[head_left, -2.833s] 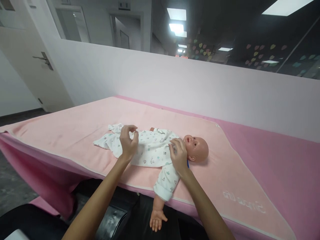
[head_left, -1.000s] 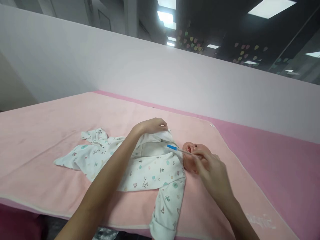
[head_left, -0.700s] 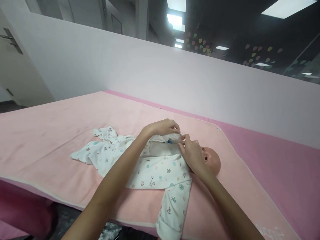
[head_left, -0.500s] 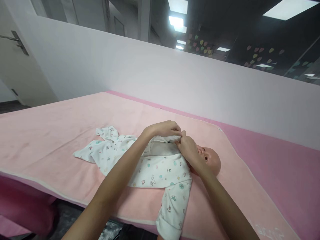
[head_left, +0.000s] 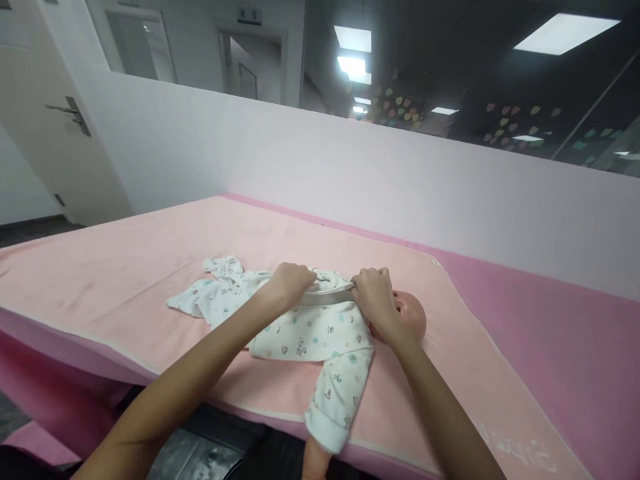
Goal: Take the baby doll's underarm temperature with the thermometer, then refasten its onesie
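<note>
A baby doll [head_left: 413, 315] lies on its back on a pink towel [head_left: 150, 267], head to the right. It wears a white printed romper [head_left: 310, 333]. My left hand [head_left: 287, 283] is closed on the romper's front flap over the doll's chest. Near the collar, my right hand [head_left: 375, 303] pinches the same edge beside the doll's head. One sleeved doll arm [head_left: 330, 400] hangs over the near edge of the table. The blue-tipped stick seen earlier is hidden.
The towel covers a darker pink padded table [head_left: 575, 353] set against a pale wall [head_left: 350, 167]. A door with a handle [head_left: 70, 113] stands at the far left. Dark floor shows below the near edge.
My right hand brought a thin blue-tipped stick from the doll's face under the raised romper flap. Both hands have since lowered the flap onto the chest and the stick no longer shows.
</note>
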Action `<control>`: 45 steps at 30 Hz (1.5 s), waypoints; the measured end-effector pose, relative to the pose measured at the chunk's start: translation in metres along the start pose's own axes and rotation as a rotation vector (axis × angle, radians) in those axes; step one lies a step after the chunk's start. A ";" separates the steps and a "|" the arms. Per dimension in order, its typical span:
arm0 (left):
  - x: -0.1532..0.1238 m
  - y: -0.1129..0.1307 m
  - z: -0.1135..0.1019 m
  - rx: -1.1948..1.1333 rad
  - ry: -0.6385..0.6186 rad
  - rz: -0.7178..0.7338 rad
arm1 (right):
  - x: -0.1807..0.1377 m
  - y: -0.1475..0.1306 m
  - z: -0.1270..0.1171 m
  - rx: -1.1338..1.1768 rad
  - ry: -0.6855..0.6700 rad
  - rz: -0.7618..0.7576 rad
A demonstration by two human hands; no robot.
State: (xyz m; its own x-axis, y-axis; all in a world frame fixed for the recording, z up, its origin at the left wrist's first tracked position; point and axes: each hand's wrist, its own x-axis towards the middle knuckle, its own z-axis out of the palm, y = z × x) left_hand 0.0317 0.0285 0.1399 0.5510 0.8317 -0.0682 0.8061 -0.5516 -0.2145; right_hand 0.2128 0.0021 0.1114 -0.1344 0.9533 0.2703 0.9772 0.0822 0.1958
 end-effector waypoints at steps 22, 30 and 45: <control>0.094 0.010 0.062 -0.357 0.089 -0.202 | -0.038 0.079 0.019 0.709 0.058 0.293; 0.088 -0.001 0.082 -0.464 0.046 -0.229 | -0.040 0.096 0.047 1.182 0.153 0.399; 0.076 0.006 0.075 -0.478 0.074 -0.257 | -0.058 0.099 0.076 1.785 -0.102 0.571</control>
State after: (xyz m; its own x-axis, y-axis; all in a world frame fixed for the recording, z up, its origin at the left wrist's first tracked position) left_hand 0.0623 0.0926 0.0600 0.3236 0.9462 0.0005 0.9154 -0.3132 0.2530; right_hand 0.3295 -0.0225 0.0431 0.1706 0.9776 -0.1236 -0.0974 -0.1081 -0.9894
